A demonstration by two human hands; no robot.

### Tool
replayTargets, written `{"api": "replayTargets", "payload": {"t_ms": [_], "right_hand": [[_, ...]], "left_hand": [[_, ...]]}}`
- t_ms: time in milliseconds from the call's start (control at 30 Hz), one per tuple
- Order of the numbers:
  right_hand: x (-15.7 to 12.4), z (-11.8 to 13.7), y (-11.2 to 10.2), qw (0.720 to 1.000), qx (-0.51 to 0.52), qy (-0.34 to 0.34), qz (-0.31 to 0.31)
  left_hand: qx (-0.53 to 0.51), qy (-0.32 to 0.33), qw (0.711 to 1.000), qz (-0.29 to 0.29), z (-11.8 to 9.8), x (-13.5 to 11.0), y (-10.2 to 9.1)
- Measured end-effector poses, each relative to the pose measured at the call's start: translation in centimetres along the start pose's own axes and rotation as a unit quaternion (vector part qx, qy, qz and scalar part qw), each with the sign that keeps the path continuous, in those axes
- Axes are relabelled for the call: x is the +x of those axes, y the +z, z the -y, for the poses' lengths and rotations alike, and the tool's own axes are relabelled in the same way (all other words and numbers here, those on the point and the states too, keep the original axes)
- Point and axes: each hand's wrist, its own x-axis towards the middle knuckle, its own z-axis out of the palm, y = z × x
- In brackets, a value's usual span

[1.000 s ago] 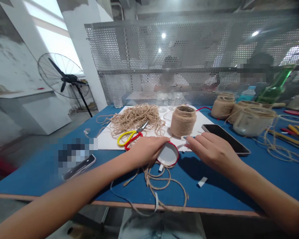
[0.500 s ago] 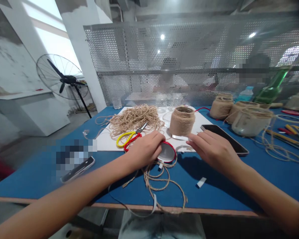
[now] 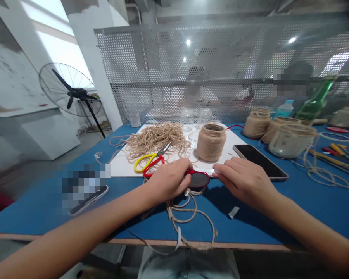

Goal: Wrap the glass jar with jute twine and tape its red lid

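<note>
Bright daylight from the window, ceiling lamps overhead, dark shadow on the blue table, bowed and blurred frame edges.

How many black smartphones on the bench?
2. A large black smartphone lies on the blue tabletop just beyond the right hand; a second black phone lies beyond the left forearm, beside a pixelated patch that may hide more.

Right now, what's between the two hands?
In the head view, a red-rimmed round lid lies between them, held at its rim by the left hand; the right hand is close beside its other edge.
</note>
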Motion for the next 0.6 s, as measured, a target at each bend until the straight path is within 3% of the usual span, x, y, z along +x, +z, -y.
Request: {"api": "replayTargets", "payload": {"t_ms": [600], "right_hand": [[-0.46, -0.06, 0.77, 1.0, -0.024, -0.01, 0.014]], "left_hand": [[-0.006, 0.005, 1.0, 0.002, 0.09, -0.02, 0.11]]}}
